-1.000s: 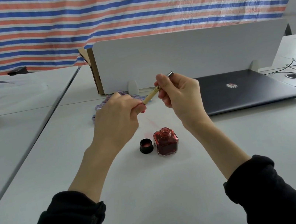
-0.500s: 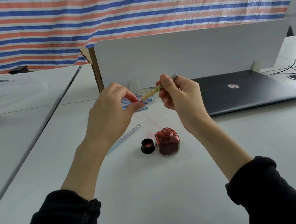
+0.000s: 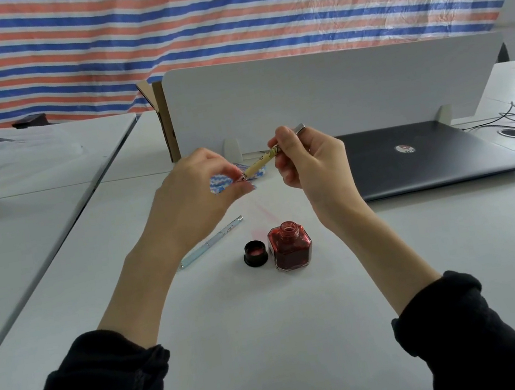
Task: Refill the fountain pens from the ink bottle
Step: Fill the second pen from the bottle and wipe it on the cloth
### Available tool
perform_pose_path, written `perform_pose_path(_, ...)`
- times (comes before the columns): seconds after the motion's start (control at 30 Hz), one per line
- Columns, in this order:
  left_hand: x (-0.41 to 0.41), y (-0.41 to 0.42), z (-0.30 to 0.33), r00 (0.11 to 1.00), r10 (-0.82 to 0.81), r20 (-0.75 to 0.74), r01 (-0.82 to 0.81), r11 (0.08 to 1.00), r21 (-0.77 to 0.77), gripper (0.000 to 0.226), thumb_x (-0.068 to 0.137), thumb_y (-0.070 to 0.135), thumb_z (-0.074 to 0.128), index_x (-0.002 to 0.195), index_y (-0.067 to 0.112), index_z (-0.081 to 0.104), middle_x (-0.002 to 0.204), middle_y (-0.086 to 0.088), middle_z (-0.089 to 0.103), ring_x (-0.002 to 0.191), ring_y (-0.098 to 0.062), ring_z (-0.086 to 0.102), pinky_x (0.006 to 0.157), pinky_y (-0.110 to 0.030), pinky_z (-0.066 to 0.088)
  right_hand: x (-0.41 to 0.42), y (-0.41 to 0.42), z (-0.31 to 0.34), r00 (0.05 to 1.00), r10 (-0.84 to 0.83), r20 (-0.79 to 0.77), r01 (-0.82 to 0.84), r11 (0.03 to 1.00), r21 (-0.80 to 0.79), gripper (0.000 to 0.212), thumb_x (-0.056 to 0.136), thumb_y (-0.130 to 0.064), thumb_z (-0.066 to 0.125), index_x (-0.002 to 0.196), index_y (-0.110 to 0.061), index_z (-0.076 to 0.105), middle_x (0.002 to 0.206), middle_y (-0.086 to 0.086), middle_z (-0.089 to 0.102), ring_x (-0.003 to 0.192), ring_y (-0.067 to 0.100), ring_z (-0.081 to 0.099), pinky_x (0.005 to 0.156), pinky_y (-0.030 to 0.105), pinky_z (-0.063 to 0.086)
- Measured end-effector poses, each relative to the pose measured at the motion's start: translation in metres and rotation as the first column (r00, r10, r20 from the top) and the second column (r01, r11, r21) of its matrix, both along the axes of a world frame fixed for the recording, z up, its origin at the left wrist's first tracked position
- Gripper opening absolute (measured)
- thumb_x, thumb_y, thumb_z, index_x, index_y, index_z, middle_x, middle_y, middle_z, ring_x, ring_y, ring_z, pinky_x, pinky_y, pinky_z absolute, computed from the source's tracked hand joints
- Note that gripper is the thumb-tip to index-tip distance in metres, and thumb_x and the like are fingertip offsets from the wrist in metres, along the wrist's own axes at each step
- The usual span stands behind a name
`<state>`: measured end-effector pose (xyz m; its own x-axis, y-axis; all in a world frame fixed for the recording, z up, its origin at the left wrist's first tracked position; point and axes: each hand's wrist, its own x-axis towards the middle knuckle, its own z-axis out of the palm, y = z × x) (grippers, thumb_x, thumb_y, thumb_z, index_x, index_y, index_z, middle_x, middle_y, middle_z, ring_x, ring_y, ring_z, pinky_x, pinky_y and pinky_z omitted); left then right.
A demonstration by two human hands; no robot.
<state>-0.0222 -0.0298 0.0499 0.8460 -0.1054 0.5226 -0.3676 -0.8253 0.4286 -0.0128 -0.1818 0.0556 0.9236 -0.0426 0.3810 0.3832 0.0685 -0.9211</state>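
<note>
While my right hand [image 3: 311,159] grips the cream fountain pen [image 3: 259,164] by its upper barrel, at centre frame above the table [image 3: 273,344], my left hand [image 3: 201,190] has its thumb and fingertips curled at the pen's lower tip; whether they actually pinch it I cannot tell. Compared with a second ago, the left hand sits a little higher, uncovering the pale blue pen [image 3: 211,242] lying left of the black cap [image 3: 255,253]. The open ink bottle [image 3: 290,246] stands just right of that cap, unmoved. The blue-white cloth [image 3: 223,181] shows behind my left fingers.
</note>
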Motion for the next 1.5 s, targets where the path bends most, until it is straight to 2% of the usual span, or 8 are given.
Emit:
perform_pose_path(0.17, 0.0, 0.002, 0.003, 1.0, 0.019, 0.018, -0.018, 0.998, -0.063, 0.021, 0.077, 0.037, 0.064, 0.087, 0.019, 0.062, 0.099, -0.001, 0.058, 0.093, -0.014, 0.051, 0.079, -0.034, 0.046, 0.001, -0.002, 0.0, 1.0, 0.0, 0.005, 0.0, 1.0, -0.002, 0.026, 0.094, -0.018, 0.05, 0.071, -0.012, 0.062, 0.043, -0.01, 0.052, 0.041, 0.003, 0.043, 0.044, 0.015, 0.037)
perform_pose_path(0.37, -0.002, -0.002, 0.003, 1.0, -0.014, -0.011, 0.014, 1.0, -0.02, 0.049, 0.076, 0.05, 0.05, 0.096, 0.01, 0.069, 0.106, -0.004, 0.059, 0.093, -0.011, 0.048, 0.079, -0.034, 0.047, -0.001, -0.001, 0.001, 1.0, 0.005, -0.001, -0.005, 1.0, 0.026, 0.027, 0.093, -0.018, 0.05, 0.07, -0.012, 0.062, 0.047, -0.007, 0.052, 0.041, 0.003, 0.043, 0.044, 0.015, 0.037)
perform_pose_path(0.5, -0.001, -0.006, 0.0, 0.998, -0.009, -0.058, 0.013, 0.998, 0.057, 0.052, 0.068, 0.055, 0.054, 0.095, 0.013, 0.07, 0.109, -0.004, 0.06, 0.092, -0.009, 0.044, 0.074, -0.031, 0.042, -0.001, 0.0, 0.001, 1.0, 0.006, 0.006, -0.006, 1.0, 0.01, 0.027, 0.093, -0.019, 0.05, 0.07, -0.012, 0.062, 0.047, -0.008, 0.053, 0.042, 0.003, 0.044, 0.045, 0.015, 0.038)
perform_pose_path(0.87, -0.002, 0.002, 0.006, 0.999, 0.034, 0.001, -0.034, 0.999, -0.041, 0.032, 0.074, 0.04, 0.066, 0.095, 0.017, 0.061, 0.095, 0.006, 0.051, 0.087, -0.01, 0.045, 0.062, -0.015, 0.035, 0.0, -0.002, 0.002, 1.0, 0.011, 0.004, -0.011, 1.0, -0.006, 0.028, 0.094, -0.019, 0.049, 0.07, -0.012, 0.061, 0.046, -0.009, 0.052, 0.042, 0.004, 0.043, 0.045, 0.016, 0.037)
perform_pose_path(1.03, -0.001, 0.002, 0.006, 1.0, 0.02, 0.021, -0.019, 1.0, -0.024, 0.03, 0.079, 0.036, 0.061, 0.094, 0.011, 0.068, 0.106, -0.005, 0.06, 0.093, -0.01, 0.046, 0.075, -0.026, 0.039, 0.0, -0.003, 0.002, 1.0, 0.013, 0.008, -0.013, 1.0, 0.006, 0.027, 0.094, -0.018, 0.05, 0.07, -0.012, 0.061, 0.044, -0.009, 0.052, 0.042, 0.004, 0.043, 0.044, 0.015, 0.036)
perform_pose_path(1.27, -0.004, -0.009, 0.003, 0.997, -0.025, -0.068, 0.031, 0.996, 0.082, 0.058, 0.067, 0.056, 0.048, 0.097, 0.012, 0.071, 0.109, -0.006, 0.061, 0.092, -0.013, 0.046, 0.075, -0.033, 0.043, -0.001, -0.003, 0.003, 1.0, 0.017, 0.003, -0.017, 1.0, -0.002, 0.027, 0.094, -0.019, 0.048, 0.071, -0.012, 0.061, 0.051, -0.005, 0.051, 0.043, 0.004, 0.043, 0.046, 0.017, 0.037)
perform_pose_path(1.4, -0.002, -0.003, 0.005, 0.999, 0.006, -0.049, -0.003, 0.998, 0.057, 0.037, 0.077, 0.042, 0.061, 0.1, 0.015, 0.068, 0.105, -0.001, 0.058, 0.096, -0.015, 0.048, 0.075, -0.03, 0.039, 0.0, -0.003, 0.003, 0.999, 0.032, -0.02, -0.032, 0.999, 0.009, 0.029, 0.095, -0.018, 0.047, 0.07, -0.012, 0.061, 0.052, -0.003, 0.05, 0.045, 0.007, 0.042, 0.047, 0.02, 0.035)
perform_pose_path(1.5, -0.002, 0.0, 0.006, 0.999, 0.026, -0.027, -0.026, 1.0, 0.0, 0.024, 0.077, 0.04, 0.063, 0.091, 0.021, 0.061, 0.097, 0.003, 0.054, 0.092, -0.012, 0.046, 0.071, -0.026, 0.037, 0.001, -0.004, 0.002, 0.999, 0.027, -0.02, -0.027, 1.0, 0.003, 0.029, 0.095, -0.019, 0.046, 0.071, -0.013, 0.061, 0.051, -0.004, 0.05, 0.046, 0.007, 0.043, 0.048, 0.019, 0.035)
